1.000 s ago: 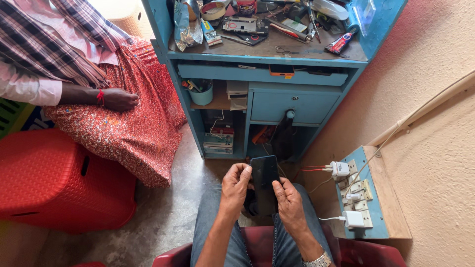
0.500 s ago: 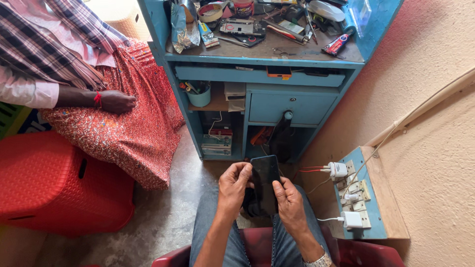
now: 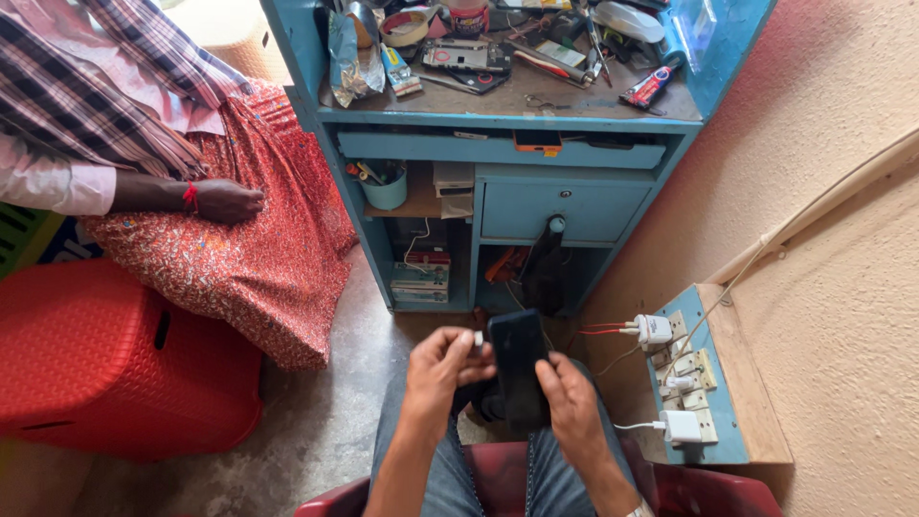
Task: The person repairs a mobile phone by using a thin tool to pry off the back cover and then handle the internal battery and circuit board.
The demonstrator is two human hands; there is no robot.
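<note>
A black smartphone (image 3: 517,364) stands on end over my lap with its dark screen facing up. My right hand (image 3: 572,407) grips it from the lower right, fingers wrapped round its edge. My left hand (image 3: 442,369) is just left of the phone and pinches a small white piece (image 3: 478,338) between thumb and fingertips, close to the phone's upper left corner. My legs in blue jeans (image 3: 450,479) show below, on a dark red seat (image 3: 335,498).
A blue workbench (image 3: 507,105) cluttered with tools and phone parts stands ahead, with a drawer (image 3: 565,211) and shelves. A socket board with white chargers (image 3: 684,378) hangs on the wall at right. A person in a red skirt (image 3: 239,220) sits left, beside a red plastic stool (image 3: 105,359).
My left hand has opened away from the phone's edge and now pinches a small white piece near its top. The phone and right hand have shifted slightly.
</note>
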